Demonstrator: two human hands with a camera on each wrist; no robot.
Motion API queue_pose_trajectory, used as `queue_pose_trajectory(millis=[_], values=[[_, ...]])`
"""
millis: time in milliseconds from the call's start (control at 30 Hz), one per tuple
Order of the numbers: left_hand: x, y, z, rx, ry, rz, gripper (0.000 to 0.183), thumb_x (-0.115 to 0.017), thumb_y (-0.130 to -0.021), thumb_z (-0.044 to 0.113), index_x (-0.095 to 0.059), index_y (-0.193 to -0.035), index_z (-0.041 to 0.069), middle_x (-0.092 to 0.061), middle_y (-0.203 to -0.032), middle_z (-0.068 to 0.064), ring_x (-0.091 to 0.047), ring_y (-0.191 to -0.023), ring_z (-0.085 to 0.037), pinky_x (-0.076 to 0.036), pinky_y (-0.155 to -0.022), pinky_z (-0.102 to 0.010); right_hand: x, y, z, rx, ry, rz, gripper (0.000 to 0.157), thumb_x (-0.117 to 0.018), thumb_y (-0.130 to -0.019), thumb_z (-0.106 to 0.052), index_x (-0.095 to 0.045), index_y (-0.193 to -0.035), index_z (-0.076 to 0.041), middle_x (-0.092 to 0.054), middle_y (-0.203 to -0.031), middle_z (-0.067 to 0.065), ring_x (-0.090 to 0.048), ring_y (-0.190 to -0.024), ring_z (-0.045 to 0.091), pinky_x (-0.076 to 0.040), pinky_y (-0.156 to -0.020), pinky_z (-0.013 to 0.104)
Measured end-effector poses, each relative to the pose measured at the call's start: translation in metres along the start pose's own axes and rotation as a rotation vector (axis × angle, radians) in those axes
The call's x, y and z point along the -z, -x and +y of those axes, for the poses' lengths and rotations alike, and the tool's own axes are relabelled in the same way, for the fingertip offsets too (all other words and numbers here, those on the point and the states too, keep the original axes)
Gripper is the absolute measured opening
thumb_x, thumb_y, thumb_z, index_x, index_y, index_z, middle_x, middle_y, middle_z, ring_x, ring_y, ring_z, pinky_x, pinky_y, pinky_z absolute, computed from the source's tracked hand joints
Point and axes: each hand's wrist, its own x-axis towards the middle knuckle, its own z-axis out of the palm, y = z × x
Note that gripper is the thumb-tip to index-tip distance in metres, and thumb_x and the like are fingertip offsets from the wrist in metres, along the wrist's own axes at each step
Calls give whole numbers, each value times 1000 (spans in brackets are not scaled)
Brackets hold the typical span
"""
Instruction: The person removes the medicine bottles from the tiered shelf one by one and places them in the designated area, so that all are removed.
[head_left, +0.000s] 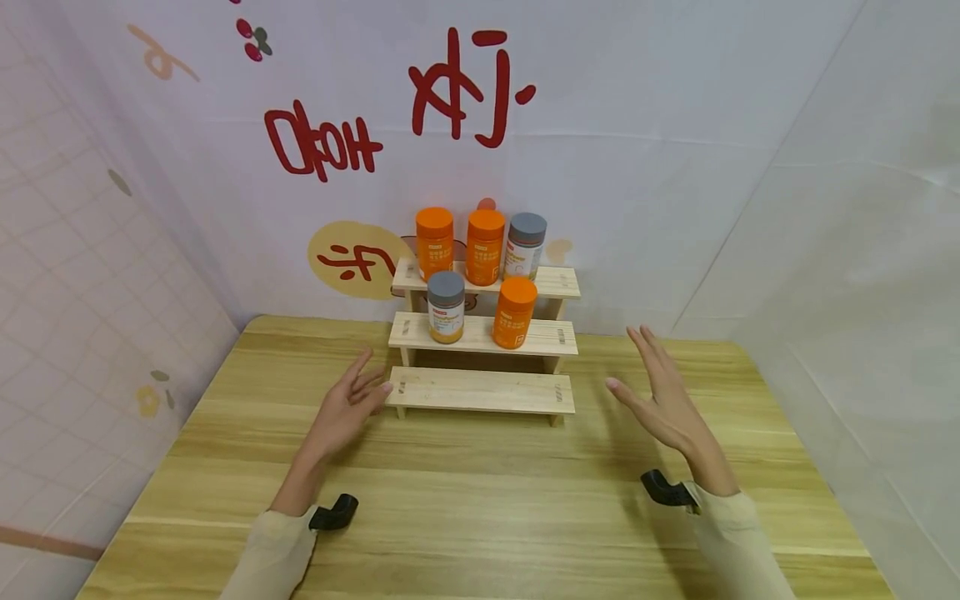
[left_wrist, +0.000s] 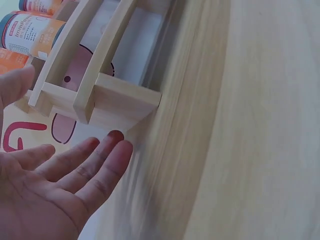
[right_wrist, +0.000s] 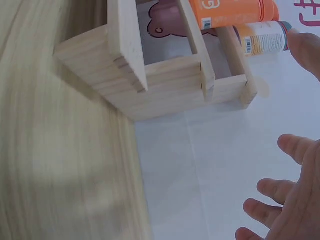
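A three-step wooden rack (head_left: 480, 390) stands at the back of the table. Its top step bears two orange bottles (head_left: 435, 246) (head_left: 485, 247) and a grey-capped bottle (head_left: 524, 247). On the middle step are another grey-capped bottle (head_left: 446, 308) and an orange bottle (head_left: 514, 313); the bottom step is bare. My left hand (head_left: 351, 408) is just left of the rack, fingers loosely spread, thumb tip by the bottom step's end. To the rack's right, apart from it, my right hand (head_left: 660, 400) hovers with fingers extended. Neither hand holds anything.
The wood-grain table (head_left: 480, 508) stretches in front of the rack. Close behind it hangs a white wall covering (head_left: 637, 167) with red characters, and side walls rise at left and right. Black wrist mounts (head_left: 334, 512) sit on both forearms.
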Motion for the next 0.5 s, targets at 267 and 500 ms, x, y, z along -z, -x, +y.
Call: queue_pose_trajectory(millis=[267,500], values=[[-4,-4,1,57,99,10,76,-64,-103,34,-21,-165,26,-51,-154,-19,-64,-126,-27,-58,-96,-41,0,-10,-10,26,-44,-18,84,-61,-102,-40,-6,-165,-37,1,-174,3,-3,-158,45,-14,-111,83],[-7,-9,1,95,242,7,69,-64,-103,20,-30,-163,17,-52,-148,-22,-68,-106,-8,-59,-96,-45,0,-18,-16,43,-69,-2,83,-62,-102,-40,-8,-164,-42,-1,-174,-1,-4,-160,38,-14,-115,79]])
